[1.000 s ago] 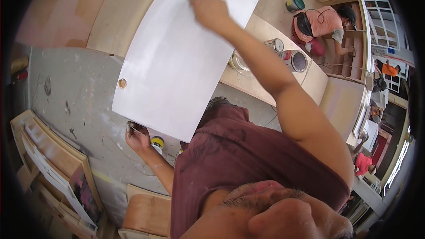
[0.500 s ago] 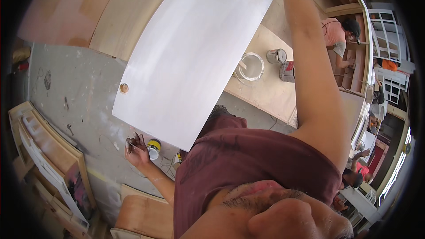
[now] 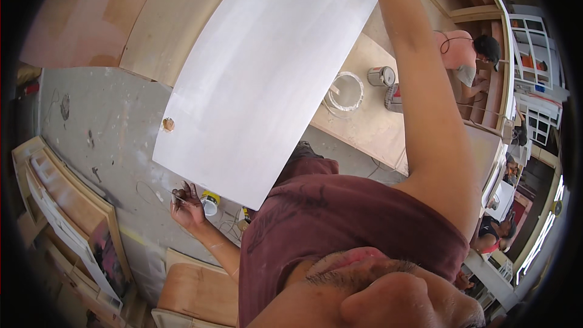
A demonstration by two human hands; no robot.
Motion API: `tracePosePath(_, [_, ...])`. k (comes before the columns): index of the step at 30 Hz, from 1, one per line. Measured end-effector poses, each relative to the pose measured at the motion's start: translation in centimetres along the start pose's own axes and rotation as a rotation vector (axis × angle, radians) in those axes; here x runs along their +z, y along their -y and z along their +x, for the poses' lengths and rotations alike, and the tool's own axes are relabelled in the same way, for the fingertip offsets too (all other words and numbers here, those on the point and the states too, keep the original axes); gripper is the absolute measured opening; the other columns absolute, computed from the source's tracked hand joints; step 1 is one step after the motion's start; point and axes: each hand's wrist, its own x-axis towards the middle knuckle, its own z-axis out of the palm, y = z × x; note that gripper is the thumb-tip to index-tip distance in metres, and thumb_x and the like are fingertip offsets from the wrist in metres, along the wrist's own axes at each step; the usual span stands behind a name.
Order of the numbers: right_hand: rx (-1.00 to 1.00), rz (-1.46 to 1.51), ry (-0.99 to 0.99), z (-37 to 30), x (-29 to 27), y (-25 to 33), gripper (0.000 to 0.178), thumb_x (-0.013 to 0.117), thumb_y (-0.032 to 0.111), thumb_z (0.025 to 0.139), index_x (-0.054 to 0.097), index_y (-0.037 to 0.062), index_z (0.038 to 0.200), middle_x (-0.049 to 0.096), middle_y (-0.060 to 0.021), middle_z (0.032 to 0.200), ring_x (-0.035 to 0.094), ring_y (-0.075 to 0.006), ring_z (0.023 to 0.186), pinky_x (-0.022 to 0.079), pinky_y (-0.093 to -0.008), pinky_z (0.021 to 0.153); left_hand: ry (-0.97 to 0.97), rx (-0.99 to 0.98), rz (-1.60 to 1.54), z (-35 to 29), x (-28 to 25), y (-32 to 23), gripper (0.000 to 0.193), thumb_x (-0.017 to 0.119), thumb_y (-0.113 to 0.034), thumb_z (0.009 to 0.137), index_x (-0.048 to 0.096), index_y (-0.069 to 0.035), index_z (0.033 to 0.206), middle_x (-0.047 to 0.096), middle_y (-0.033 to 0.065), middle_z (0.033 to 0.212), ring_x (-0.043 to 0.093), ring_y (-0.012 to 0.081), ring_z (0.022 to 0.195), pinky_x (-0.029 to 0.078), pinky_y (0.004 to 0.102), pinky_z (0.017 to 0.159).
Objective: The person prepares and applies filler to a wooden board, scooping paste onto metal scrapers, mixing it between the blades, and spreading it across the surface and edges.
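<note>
A large white-coated panel (image 3: 261, 85) stretches from the top edge down to my chest, with a round hole (image 3: 168, 124) near its left edge. My right forearm (image 3: 419, 54) reaches up along the panel's right side. The right hand itself lies beyond the top edge, so its fingers and anything in them are hidden. Below the panel's lower left corner is my left hand (image 3: 189, 208), dark-stained, with fingers apart and loosely bent; I make out nothing held. Next to it is a can with a yellow label (image 3: 211, 201), partly behind the panel's lower edge.
A white-smeared bucket (image 3: 347, 92), a metal tin (image 3: 381, 76) and a partly hidden can (image 3: 393, 98) stand on a plywood surface (image 3: 364, 133) to the right. Framed boards (image 3: 79, 206) lean at left. A co-worker (image 3: 458, 51) bends over wooden cabinetry at upper right.
My right forearm has shifted left at the top edge, and its hand has slipped out of view. My left hand stays near the yellow can. The bending co-worker has moved slightly.
</note>
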Motion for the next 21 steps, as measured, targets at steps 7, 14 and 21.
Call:
tracePosePath(7, [0.069,0.230,-0.012,-0.9,-0.9,-0.7,0.027,0.053,0.021,0.081,0.071,0.0055,0.094,0.068,-0.0187,0.098,0.064,-0.0349,0.092,0.050,-0.0425,0.082,0.048,-0.007,0.004,0.3,0.2,-0.3,0.029,0.044,-0.019,0.092,0.065,0.000,0.097,0.069,0.0127,0.089,0.061,0.0351,0.110,0.046,0.0499,0.098])
tracePosePath(14, [0.068,0.264,0.103,-12.2,-6.7,14.4,0.035,0.051,0.013,0.081,0.069,0.0140,0.112,0.066,-0.0128,0.114,0.062,-0.0295,0.106,0.048,-0.0392,0.091,-0.020,0.024,0.038,0.9,-0.3,0.2,0.026,0.044,-0.019,0.092,0.063,-0.002,0.092,0.068,0.0101,0.085,0.061,0.0332,0.107,0.044,0.0469,0.098])
tracePosePath(21, [-0.174,0.247,0.240,-28.9,-11.0,27.3,0.053,0.047,0.005,0.077,0.061,0.0273,0.124,0.069,-0.0092,0.105,0.065,-0.0281,0.098,0.053,-0.0414,0.079,0.015,-0.007,0.073,2.8,-0.1,-0.1,0.025,0.045,-0.020,0.092,0.064,-0.003,0.093,0.067,0.0094,0.084,0.062,0.0312,0.105,0.042,0.0457,0.098])
